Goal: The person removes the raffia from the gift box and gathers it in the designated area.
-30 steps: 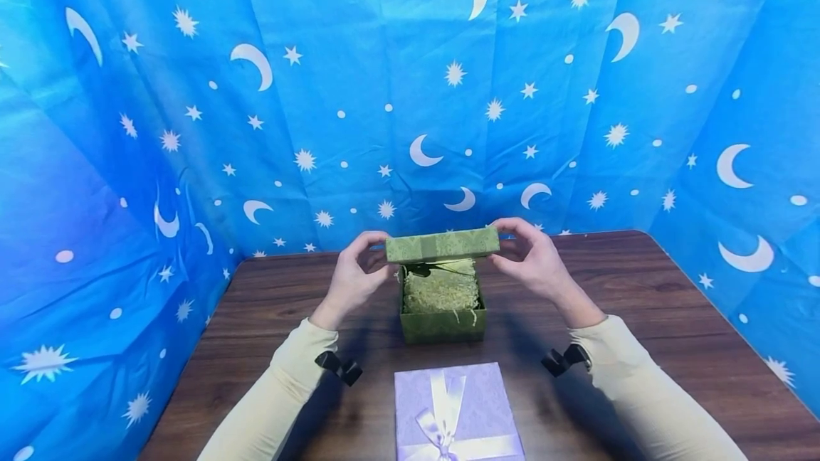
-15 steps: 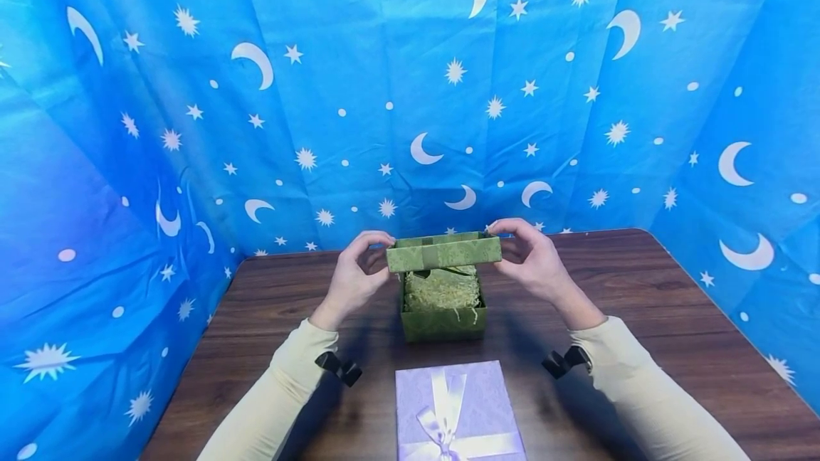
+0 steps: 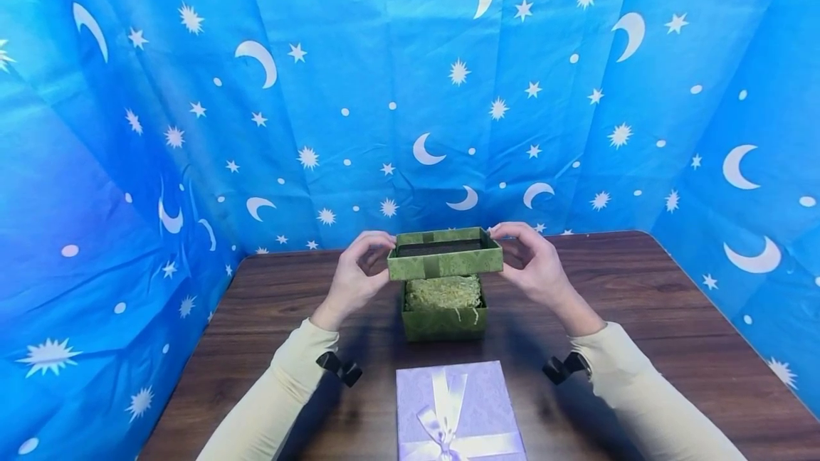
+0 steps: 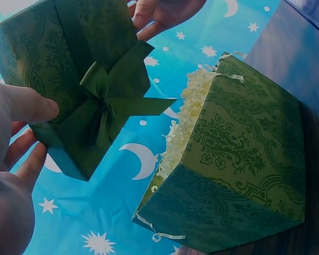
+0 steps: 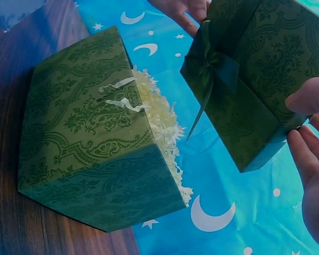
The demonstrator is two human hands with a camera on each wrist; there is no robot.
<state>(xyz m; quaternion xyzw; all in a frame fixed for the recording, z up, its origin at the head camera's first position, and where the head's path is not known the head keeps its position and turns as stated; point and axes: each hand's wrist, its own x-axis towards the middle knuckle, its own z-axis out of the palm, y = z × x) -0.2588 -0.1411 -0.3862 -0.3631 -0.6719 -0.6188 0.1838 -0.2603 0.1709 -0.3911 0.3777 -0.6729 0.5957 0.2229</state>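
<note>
Both hands hold a green patterned box lid (image 3: 448, 265) in the air above an uncovered green gift box (image 3: 445, 326). The left hand (image 3: 360, 269) grips the lid's left end, and the right hand (image 3: 532, 258) its right end. Tilted hollow side up, the lid shows a dark inside in the head view. Its outer face carries a green ribbon bow (image 4: 102, 101), seen in the left wrist view facing the box. Pale crinkled paper shreds (image 3: 443, 293) fill the box, with a few strands hanging over its rim. The lid hides the box's far part in the head view.
A lilac gift box (image 3: 468, 393) with a white ribbon bow lies on the dark wooden table (image 3: 275, 347), nearer the person than the green box. A blue cloth (image 3: 384, 55) with moons and stars hangs behind the table and at both sides.
Both hands have tipped the lid so that its hollow inside now faces up toward the head camera. It has also come slightly lower in view. The green and lilac boxes stay in place.
</note>
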